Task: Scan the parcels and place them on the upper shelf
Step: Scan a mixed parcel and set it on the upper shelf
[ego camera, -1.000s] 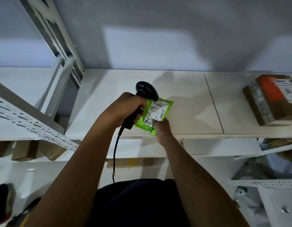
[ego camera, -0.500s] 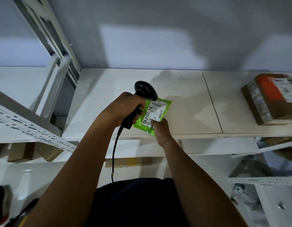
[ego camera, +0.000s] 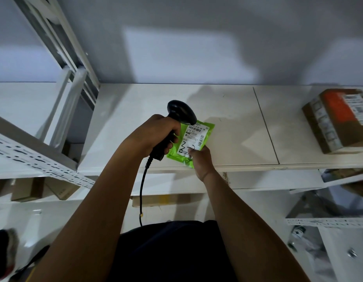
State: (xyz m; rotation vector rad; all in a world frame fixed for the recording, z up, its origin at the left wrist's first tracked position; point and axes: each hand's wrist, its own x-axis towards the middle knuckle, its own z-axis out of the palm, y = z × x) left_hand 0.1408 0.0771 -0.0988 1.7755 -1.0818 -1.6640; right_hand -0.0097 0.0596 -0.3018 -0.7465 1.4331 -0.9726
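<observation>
A: Left hand?
B: Left hand [ego camera: 156,137] grips the handle of the black scanner [ego camera: 181,112], fingers curled tight round it. The scanner's head tips down to the right, just over the parcel's far edge.
A: Parcel, where?
B: Green parcel [ego camera: 180,157], soft bag, white label [ego camera: 193,137] face up with barcodes and a black scribble. It sits over the front part of the white shelf [ego camera: 227,110], near corner past the shelf's front edge. Can't tell if it lies on the board or is held just off it.
A: Right hand?
B: Right hand [ego camera: 201,161] pinches the parcel's near right corner, thumb on top at the label's lower edge, other fingers tucked under and hidden.
A: Hands touching?
B: Close, but apart. The parcel is between them, with the scanner handle just beside its left edge.
A: Anything else on the shelf?
B: Brown box [ego camera: 339,127] at the far right, orange patch and a printed label on top, well apart from the parcel and cut off by the frame edge.
A: Cable?
B: Black cable [ego camera: 143,190] drops from the scanner's butt straight down toward the person's dark top.
A: Background?
B: Slotted white rail [ego camera: 34,159] at left, brown cartons [ego camera: 28,190] on a lower level under it, grey wall behind. Dark shoe [ego camera: 1,255] bottom left, blurred.
</observation>
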